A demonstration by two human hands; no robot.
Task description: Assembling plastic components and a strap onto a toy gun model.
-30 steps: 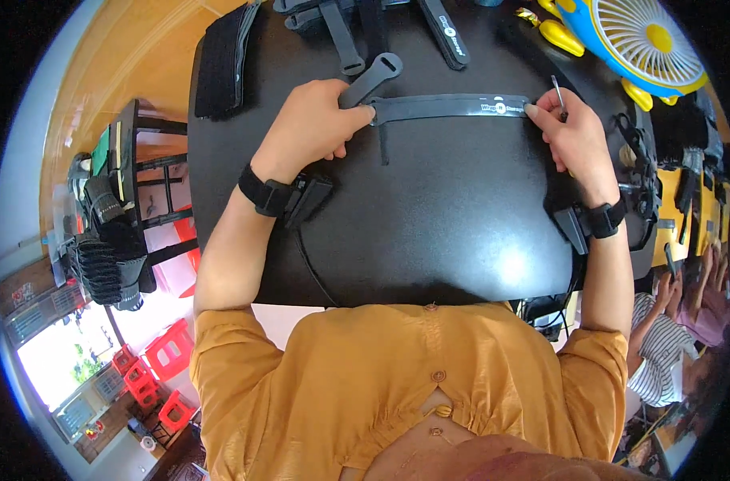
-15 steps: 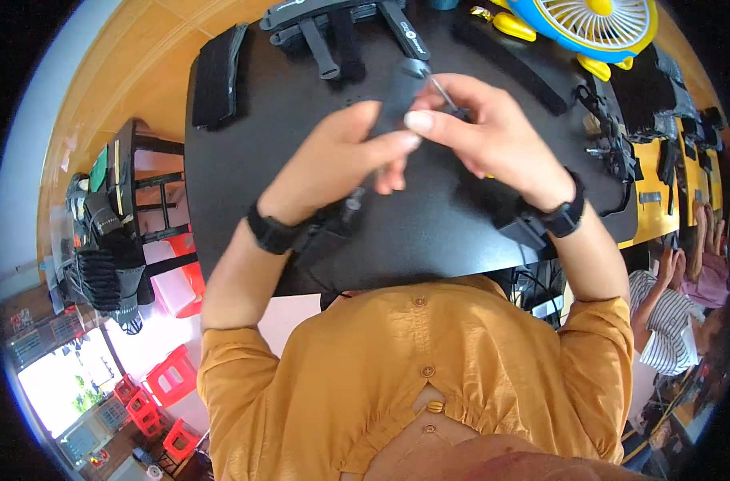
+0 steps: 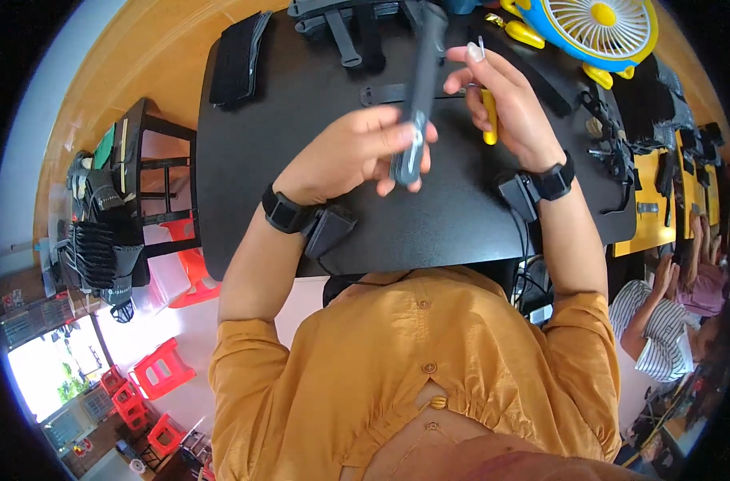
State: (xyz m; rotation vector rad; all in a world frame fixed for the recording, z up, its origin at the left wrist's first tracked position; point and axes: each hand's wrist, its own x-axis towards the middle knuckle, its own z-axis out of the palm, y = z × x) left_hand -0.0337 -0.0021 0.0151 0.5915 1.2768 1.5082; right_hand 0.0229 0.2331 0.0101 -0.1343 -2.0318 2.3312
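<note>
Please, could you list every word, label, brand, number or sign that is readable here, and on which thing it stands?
Nothing can be read clearly.
Dark strap in the left hand: pale marking, too blurred to read.
Yellow-handled tool in the right hand: no lettering visible.
Blue-and-yellow fan: none legible.

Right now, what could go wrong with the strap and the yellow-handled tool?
The yellow-handled tool sits in the right hand with its metal tip exposed near the fingers, so it might scratch them. The left hand grips the dark strap near one end, so the far end could swing or slip.
</note>
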